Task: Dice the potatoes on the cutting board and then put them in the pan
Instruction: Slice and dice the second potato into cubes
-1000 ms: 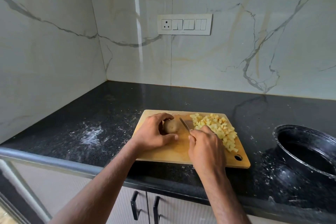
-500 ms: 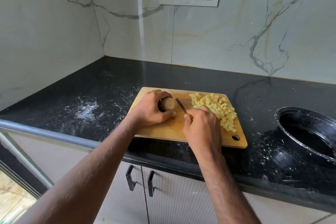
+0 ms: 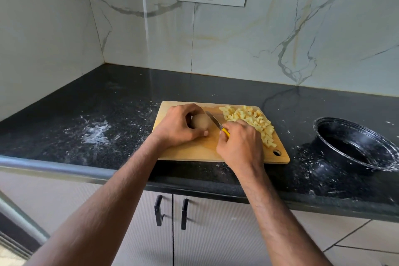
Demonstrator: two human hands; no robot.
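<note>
On cutting board [image 3: 190, 149]: left hand [image 3: 180, 126] grips potato [image 3: 199, 120]; right hand [image 3: 239, 147] clamps knife [image 3: 216, 122].

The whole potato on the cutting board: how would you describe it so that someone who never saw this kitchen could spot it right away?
Find the wooden cutting board on the black countertop, left of the black pan. On its left half the left hand holds the potato, with the knife blade beside it. It is round, tan and uncut, unlike the yellow diced pieces heaped on the right.
</note>
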